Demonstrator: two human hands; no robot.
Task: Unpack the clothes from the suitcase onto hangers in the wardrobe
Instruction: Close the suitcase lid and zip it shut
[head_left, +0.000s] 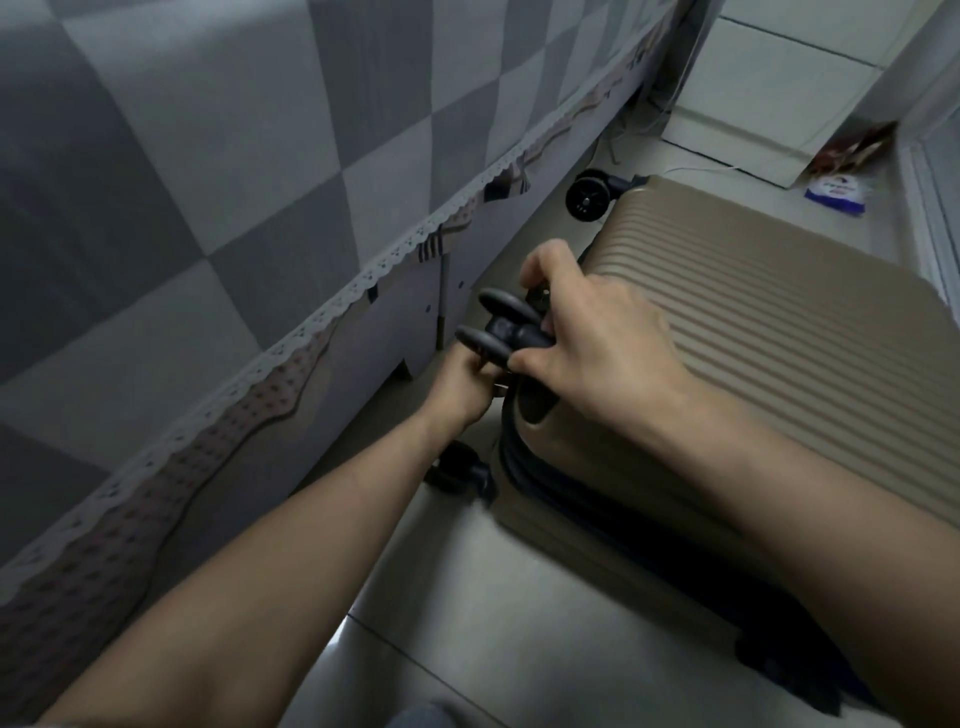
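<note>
Suitcase (727, 322) lies shut on the floor right of the bed (182, 182). Your right hand (587, 332) grips a wheel (498, 332); left hand (462, 384) curls at the case's corner below. Nothing is unpacked yet.

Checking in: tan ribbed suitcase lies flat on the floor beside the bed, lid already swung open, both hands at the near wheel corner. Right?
Not quite: the suitcase lid is closed, not open; the head view shows its ribbed shell on top and no clothes. The rest holds: it lies flat beside the bed, with the left hand and right hand at the wheel corner.
</note>
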